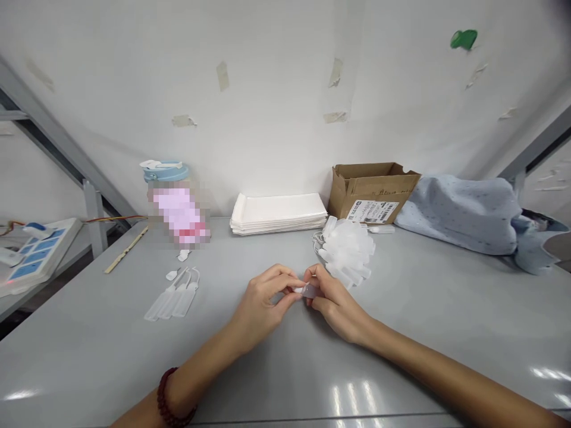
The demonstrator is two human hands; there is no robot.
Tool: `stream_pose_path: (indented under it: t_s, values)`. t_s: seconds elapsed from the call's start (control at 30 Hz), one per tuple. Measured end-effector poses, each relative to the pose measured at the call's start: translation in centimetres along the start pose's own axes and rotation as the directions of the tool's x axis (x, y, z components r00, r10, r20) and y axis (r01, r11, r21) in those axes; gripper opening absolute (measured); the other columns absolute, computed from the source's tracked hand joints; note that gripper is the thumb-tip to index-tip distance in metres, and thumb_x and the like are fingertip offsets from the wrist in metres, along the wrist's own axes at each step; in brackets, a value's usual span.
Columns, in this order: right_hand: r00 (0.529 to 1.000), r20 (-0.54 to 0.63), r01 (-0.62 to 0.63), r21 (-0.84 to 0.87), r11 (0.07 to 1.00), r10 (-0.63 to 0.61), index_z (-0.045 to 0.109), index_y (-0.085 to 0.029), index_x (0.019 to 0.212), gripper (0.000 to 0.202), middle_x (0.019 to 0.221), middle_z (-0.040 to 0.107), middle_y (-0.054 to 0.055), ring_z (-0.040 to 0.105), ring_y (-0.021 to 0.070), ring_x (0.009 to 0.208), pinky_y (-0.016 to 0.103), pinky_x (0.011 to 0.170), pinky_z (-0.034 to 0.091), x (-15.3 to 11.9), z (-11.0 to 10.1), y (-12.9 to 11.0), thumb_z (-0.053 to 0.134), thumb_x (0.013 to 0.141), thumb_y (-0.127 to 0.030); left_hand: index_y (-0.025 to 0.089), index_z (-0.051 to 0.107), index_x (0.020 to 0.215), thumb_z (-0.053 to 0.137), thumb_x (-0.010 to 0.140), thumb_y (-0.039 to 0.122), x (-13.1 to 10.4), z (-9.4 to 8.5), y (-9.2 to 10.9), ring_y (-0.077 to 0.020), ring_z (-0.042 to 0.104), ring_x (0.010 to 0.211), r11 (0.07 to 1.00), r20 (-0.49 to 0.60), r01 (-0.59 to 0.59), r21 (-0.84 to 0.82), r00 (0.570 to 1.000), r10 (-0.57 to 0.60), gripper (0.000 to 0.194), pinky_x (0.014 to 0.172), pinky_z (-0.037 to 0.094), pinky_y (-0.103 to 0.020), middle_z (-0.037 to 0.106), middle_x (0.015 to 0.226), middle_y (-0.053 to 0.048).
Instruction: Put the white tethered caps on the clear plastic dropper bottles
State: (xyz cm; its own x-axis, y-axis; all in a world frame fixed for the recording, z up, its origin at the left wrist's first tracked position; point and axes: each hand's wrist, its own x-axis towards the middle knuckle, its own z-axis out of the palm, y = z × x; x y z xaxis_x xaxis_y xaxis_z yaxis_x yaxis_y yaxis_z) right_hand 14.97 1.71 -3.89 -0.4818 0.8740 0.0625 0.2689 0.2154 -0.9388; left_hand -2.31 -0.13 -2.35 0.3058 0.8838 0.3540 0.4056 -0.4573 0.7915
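Because the translucent piece (313,291) is so small, the left hand (265,297) is pinching a white bit (298,290) at its end and the right hand (336,305) its body, seemingly for steadiness, while a pile (348,252) is lying handily beyond the right fingertips.

Fingers of the left hand (267,297) and right hand (336,303) covered most of a small whitish piece (312,290), leaving its outline unclear. The lower edge cut off the left forearm toward eight o'clock from the hands and the right forearm toward four. At two o'clock, white pieces overlapped in a pile (348,252), some hidden beneath others. At ten, coarse blurring obscured a pink item (178,214). At one, the carton's label (372,211) bore print too small to read, and the carton's (352,189) front wall hid its floor. The left edge cropped a blue-panelled device (40,252) at nine.
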Motion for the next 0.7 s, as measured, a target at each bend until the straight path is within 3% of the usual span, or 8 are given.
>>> stream_pose_path:
  t_s: [0.13, 0.27, 0.43, 0.53, 0.7]
  values:
    - [1.000, 0.002, 0.011, 0.022, 1.000, -0.011, 0.037, -0.022, 0.084, 0.028, 0.065, 0.048, -0.006, 0.044, 0.0126, 0.062, 0.023, 0.055, 0.032, 0.0, 0.1, -0.1, 0.037, 0.065, -0.001, 0.018, 0.071, 0.091, 0.055, 0.084, 0.021, 0.1, -0.2, 0.5, -0.0153, 0.060, 0.082, 0.990, 0.036, 0.087, -0.114, 0.996, -0.083, 0.018, 0.071, 0.051, -0.025, 0.063, 0.092, -0.007]
    - [1.000, 0.022, -0.004, 0.107, 0.994, 0.001, 0.038, -0.021, 0.085, 0.028, 0.072, 0.053, -0.004, 0.045, 0.0120, 0.063, 0.023, 0.056, 0.032, 0.0, 0.1, -0.4, 0.038, 0.065, -0.001, 0.019, 0.064, 0.105, 0.059, 0.080, 0.020, 0.1, -0.2, 0.6, -0.0159, 0.061, 0.086, 0.953, 0.038, 0.193, -0.233, 0.981, -0.190, 0.025, 0.080, 0.053, -0.029, 0.064, 0.092, -0.004]
    - [0.999, 0.040, -0.037, 0.173, 0.984, 0.031, 0.038, -0.022, 0.085, 0.031, 0.069, 0.055, -0.004, 0.045, 0.0120, 0.061, 0.023, 0.055, 0.032, 0.1, 0.0, -0.1, 0.039, 0.061, -0.001, 0.019, 0.062, 0.103, 0.060, 0.079, 0.019, 0.0, -0.1, 0.3, -0.0164, 0.061, 0.090, 0.946, 0.053, 0.189, -0.262, 0.982, -0.182, 0.024, 0.085, 0.053, -0.031, 0.064, 0.097, -0.004]
    - [1.000, 0.017, -0.004, 0.149, 0.989, 0.001, 0.038, -0.022, 0.084, 0.031, 0.068, 0.056, -0.004, 0.047, 0.0127, 0.063, 0.023, 0.056, 0.033, 0.1, 0.1, 0.0, 0.038, 0.061, -0.001, 0.017, 0.063, 0.100, 0.062, 0.078, 0.027, 0.2, -0.2, 0.6, -0.0172, 0.061, 0.088, 0.948, -0.001, 0.230, -0.219, 0.972, -0.235, 0.024, 0.076, 0.054, -0.027, 0.065, 0.093, -0.005]
    - [0.994, -0.062, 0.093, -0.020, 0.995, -0.094, 0.038, -0.022, 0.081, 0.028, 0.066, 0.051, -0.004, 0.044, 0.0127, 0.061, 0.023, 0.054, 0.031, -0.3, 0.4, 0.0, 0.035, 0.063, 0.000, 0.014, 0.066, 0.076, 0.053, 0.084, 0.036, 0.2, -0.1, 1.2, -0.0101, 0.053, 0.050, 0.955, 0.073, 0.295, -0.038, 0.954, -0.292, 0.027, 0.050, 0.044, -0.021, 0.062, 0.061, -0.001]
